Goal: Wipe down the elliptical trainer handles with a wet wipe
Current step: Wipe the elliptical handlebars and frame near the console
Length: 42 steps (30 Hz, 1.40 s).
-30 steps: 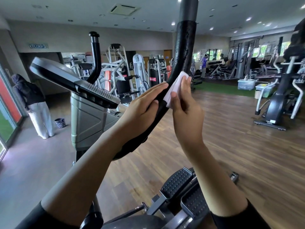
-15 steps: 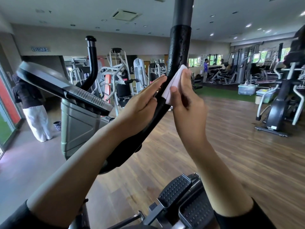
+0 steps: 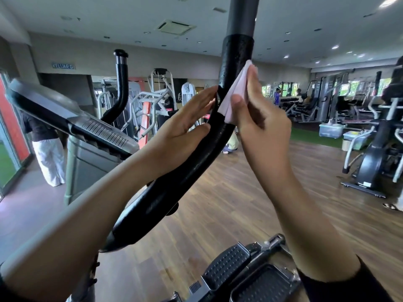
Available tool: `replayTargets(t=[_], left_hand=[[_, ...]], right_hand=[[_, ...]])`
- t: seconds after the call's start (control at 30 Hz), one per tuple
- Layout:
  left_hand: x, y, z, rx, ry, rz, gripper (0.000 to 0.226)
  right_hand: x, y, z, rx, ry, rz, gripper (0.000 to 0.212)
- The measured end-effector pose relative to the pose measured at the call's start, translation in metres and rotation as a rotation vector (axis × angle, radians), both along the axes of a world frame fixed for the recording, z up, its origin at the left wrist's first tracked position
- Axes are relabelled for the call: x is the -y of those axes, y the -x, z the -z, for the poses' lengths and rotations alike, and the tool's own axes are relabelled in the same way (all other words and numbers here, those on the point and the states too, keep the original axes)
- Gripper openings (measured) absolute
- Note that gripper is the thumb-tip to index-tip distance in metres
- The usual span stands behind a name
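Observation:
The elliptical's near black foam handle [image 3: 236,59] curves up through the middle of the view, its surface glistening wet. My right hand [image 3: 259,125] presses a folded white wet wipe [image 3: 236,92] against the handle's right side, thumb and fingers pinching it. My left hand [image 3: 185,129] lies flat against the handle's left side at the bend, fingers straight and together, holding nothing. The other handle [image 3: 120,83] stands upright at the left, behind the console [image 3: 65,114].
Foot pedals [image 3: 246,271] sit below between my arms. A person in white trousers [image 3: 46,149] stands at the left by the glass doors. Another elliptical [image 3: 375,155] and weight machines fill the right and back. Wood floor lies between.
The right hand has slid the wipe a little higher up the handle. The left hand stays flat at the bend. The view has tilted slightly upward and closer.

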State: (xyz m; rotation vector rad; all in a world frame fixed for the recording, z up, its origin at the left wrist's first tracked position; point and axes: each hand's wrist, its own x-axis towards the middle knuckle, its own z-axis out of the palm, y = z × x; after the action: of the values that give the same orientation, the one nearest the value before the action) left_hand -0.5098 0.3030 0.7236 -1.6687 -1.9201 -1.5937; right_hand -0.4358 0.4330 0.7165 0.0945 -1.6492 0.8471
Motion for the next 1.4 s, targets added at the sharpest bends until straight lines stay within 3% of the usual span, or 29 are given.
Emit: replayTargets(t=[0.23, 0.37, 0.5, 0.9, 1.03, 1.17, 1.3, 1.4], left_hand=[[-0.007, 0.007, -0.002, 0.049, -0.039, 0.102, 0.061], [-0.008, 0.018, -0.007, 0.075, -0.035, 0.204, 0.063], [-0.009, 0.031, -0.006, 0.05, -0.013, 0.302, 0.069], [0.003, 0.046, 0.022, 0.245, -0.037, 0.546, 0.051], [0.012, 0.042, 0.026, 0.343, -0.028, 0.559, 0.048], [0.027, 0.038, 0.032, 0.388, -0.007, 0.576, 0.043], [0.036, 0.036, 0.037, 0.402, 0.008, 0.555, 0.041], [0.041, 0.035, 0.037, 0.381, 0.02, 0.498, 0.041]], right_hand=[[-0.004, -0.002, -0.012, -0.002, -0.035, 0.019, 0.046], [0.0, 0.001, -0.004, -0.015, -0.062, 0.1, 0.046], [0.005, 0.006, -0.037, -0.03, -0.081, 0.258, 0.046], [0.043, 0.007, -0.019, 0.032, -0.002, 0.499, 0.044], [0.048, 0.011, -0.044, 0.064, -0.066, 0.678, 0.045], [0.057, 0.009, -0.028, 0.142, -0.144, 0.806, 0.048], [0.063, 0.005, -0.01, 0.235, -0.15, 0.822, 0.049], [0.062, 0.006, -0.032, 0.241, -0.163, 0.795, 0.05]])
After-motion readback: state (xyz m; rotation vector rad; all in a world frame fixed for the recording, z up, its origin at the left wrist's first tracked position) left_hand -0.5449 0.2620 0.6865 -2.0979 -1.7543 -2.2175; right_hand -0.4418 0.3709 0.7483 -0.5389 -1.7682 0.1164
